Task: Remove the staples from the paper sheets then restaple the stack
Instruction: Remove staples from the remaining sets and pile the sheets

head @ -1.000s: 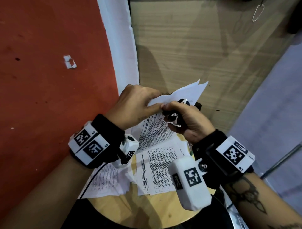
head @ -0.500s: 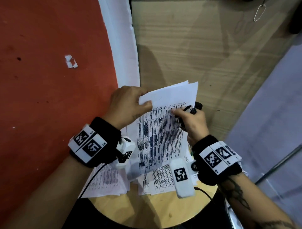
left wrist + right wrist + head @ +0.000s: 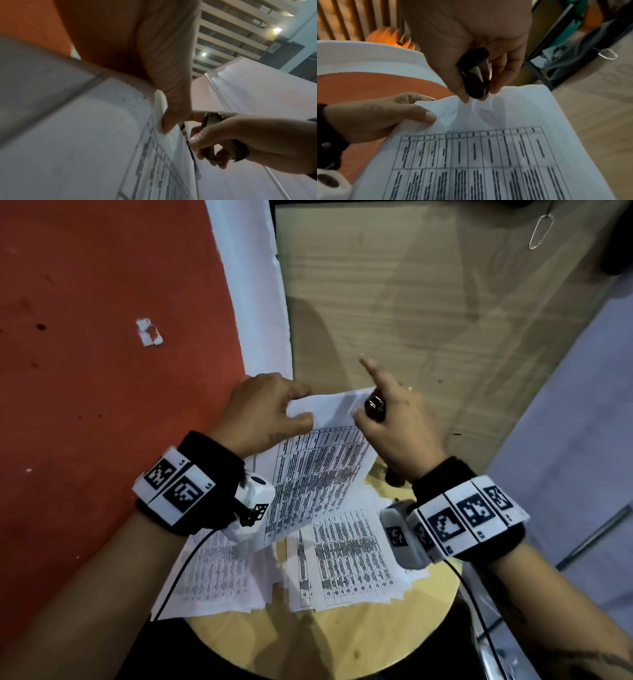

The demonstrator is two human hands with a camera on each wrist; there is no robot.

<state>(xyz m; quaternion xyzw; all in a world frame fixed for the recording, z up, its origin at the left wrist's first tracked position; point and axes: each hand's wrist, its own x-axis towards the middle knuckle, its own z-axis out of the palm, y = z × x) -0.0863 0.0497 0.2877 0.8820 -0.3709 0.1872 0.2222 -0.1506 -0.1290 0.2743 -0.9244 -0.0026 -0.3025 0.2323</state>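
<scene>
My left hand (image 3: 263, 405) pinches the top left corner of a stack of printed table sheets (image 3: 318, 470), thumb on top, and holds it lifted above the table. My right hand (image 3: 394, 419) grips a black staple remover (image 3: 375, 406) at the sheets' top edge, with the index finger pointing away. In the right wrist view the staple remover (image 3: 476, 79) points down at the blank top margin of the sheets (image 3: 488, 148), right next to the left thumb (image 3: 426, 115). The left wrist view shows the staple remover (image 3: 212, 121) just beyond the sheets' edge (image 3: 171, 135).
Two more piles of printed sheets (image 3: 349, 563) (image 3: 212, 570) lie on the small round wooden table (image 3: 325, 642) under my hands. Red flooring (image 3: 102, 371) is to the left and wood-pattern flooring (image 3: 411, 302) ahead. A wire clip (image 3: 539, 231) lies at the far right.
The held sheets went from folded over to flat, printed side up. My right hand with the staple remover rose to the top edge and its index finger straightened.
</scene>
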